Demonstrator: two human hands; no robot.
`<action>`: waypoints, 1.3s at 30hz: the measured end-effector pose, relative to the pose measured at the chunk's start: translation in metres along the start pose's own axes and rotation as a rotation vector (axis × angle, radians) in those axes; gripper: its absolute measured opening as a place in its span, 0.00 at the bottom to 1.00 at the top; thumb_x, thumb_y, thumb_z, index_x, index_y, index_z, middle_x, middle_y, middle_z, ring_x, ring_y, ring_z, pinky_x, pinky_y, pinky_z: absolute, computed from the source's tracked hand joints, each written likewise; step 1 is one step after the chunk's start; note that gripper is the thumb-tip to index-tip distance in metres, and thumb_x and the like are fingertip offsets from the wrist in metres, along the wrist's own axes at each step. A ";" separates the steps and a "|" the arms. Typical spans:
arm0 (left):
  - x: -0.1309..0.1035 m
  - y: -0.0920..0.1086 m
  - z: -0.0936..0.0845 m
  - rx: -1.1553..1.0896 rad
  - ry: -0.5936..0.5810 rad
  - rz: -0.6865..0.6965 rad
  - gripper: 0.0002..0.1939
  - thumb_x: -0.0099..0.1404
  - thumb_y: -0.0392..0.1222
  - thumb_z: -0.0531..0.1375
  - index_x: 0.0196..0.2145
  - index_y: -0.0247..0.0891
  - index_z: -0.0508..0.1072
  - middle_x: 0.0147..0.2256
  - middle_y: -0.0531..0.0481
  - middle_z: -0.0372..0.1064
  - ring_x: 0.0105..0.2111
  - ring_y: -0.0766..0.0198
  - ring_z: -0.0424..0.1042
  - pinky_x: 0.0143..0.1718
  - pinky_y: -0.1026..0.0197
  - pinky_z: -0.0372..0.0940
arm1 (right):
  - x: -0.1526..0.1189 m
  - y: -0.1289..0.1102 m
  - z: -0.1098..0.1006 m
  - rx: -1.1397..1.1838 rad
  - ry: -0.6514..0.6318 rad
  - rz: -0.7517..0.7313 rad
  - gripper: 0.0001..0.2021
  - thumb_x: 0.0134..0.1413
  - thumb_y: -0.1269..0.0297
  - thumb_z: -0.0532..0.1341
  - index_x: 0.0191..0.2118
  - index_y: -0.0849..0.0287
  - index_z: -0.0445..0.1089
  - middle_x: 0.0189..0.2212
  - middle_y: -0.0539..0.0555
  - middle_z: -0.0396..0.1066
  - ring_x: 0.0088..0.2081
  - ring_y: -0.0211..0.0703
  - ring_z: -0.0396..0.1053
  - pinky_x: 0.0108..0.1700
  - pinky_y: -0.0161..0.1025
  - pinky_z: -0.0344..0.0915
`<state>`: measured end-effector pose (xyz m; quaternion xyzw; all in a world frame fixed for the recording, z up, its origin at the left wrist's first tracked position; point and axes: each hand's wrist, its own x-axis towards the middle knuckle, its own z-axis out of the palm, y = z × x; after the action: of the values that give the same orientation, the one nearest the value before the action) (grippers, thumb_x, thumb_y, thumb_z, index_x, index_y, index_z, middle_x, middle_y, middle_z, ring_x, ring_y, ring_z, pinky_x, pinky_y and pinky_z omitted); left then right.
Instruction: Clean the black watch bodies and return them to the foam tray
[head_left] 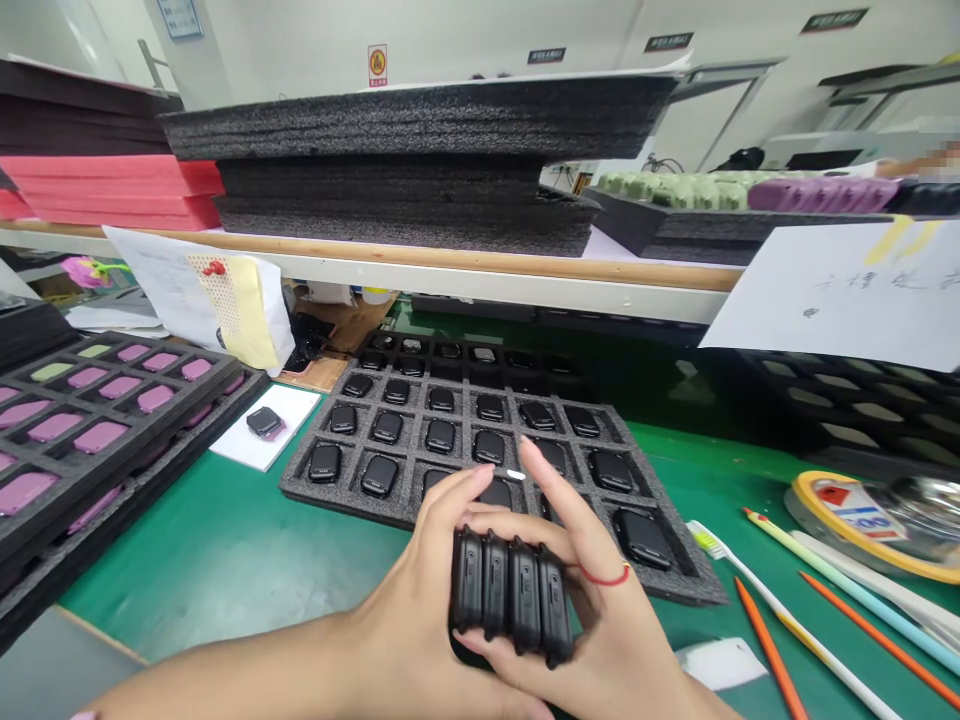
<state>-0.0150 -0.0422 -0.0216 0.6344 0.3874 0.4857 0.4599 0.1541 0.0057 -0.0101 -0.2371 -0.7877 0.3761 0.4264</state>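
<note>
Several black watch-like cases (511,592) stand side by side in a row between my two hands, at the lower middle. My left hand (431,590) presses on the row from the left, its fingers over the top. On the other side my right hand (600,600), with a red string on one finger, wraps the row from the right and below. Just beyond the hands lies a grey foam tray (480,425), its compartments holding similar black cases. The nearest compartments are partly hidden by my fingers.
Foam trays with purple pieces (97,435) sit at left, beside a white pad (264,432) bearing a black case. At right are a toothbrush (787,620), orange sticks (769,650) and a yellow tape roll (870,525). A shelf (450,275) carrying foam stacks spans the back.
</note>
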 end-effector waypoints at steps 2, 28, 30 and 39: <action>0.003 0.006 0.002 -0.261 -0.034 -0.220 0.70 0.40 0.43 0.80 0.69 0.49 0.41 0.66 0.33 0.50 0.62 0.38 0.60 0.63 0.39 0.54 | 0.001 0.001 -0.002 -0.088 -0.031 -0.082 0.53 0.53 0.69 0.68 0.73 0.49 0.32 0.47 0.54 0.78 0.49 0.49 0.77 0.53 0.42 0.75; 0.004 -0.001 0.001 -1.209 -0.278 -0.323 0.20 0.63 0.50 0.67 0.48 0.36 0.75 0.42 0.41 0.80 0.40 0.55 0.82 0.24 0.74 0.72 | 0.012 -0.024 -0.037 0.045 0.449 -0.012 0.02 0.61 0.61 0.66 0.37 0.49 0.76 0.35 0.52 0.79 0.37 0.44 0.80 0.38 0.36 0.80; 0.004 -0.001 0.001 -1.208 -0.283 -0.320 0.19 0.64 0.50 0.67 0.48 0.36 0.75 0.42 0.41 0.79 0.40 0.55 0.82 0.23 0.75 0.71 | 0.008 -0.022 -0.036 -0.014 0.413 -0.047 0.09 0.61 0.64 0.65 0.47 0.49 0.74 0.44 0.54 0.79 0.45 0.47 0.79 0.47 0.39 0.79; 0.004 0.000 0.000 -1.187 -0.262 -0.315 0.20 0.64 0.52 0.66 0.48 0.36 0.75 0.42 0.41 0.79 0.40 0.56 0.81 0.21 0.76 0.68 | 0.010 -0.037 -0.059 -0.331 0.075 -0.338 0.12 0.60 0.70 0.65 0.45 0.46 0.79 0.38 0.49 0.83 0.35 0.46 0.82 0.41 0.37 0.81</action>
<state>-0.0139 -0.0384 -0.0202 0.2603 0.0811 0.4627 0.8435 0.1977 0.0132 0.0450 -0.1823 -0.8507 0.1560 0.4676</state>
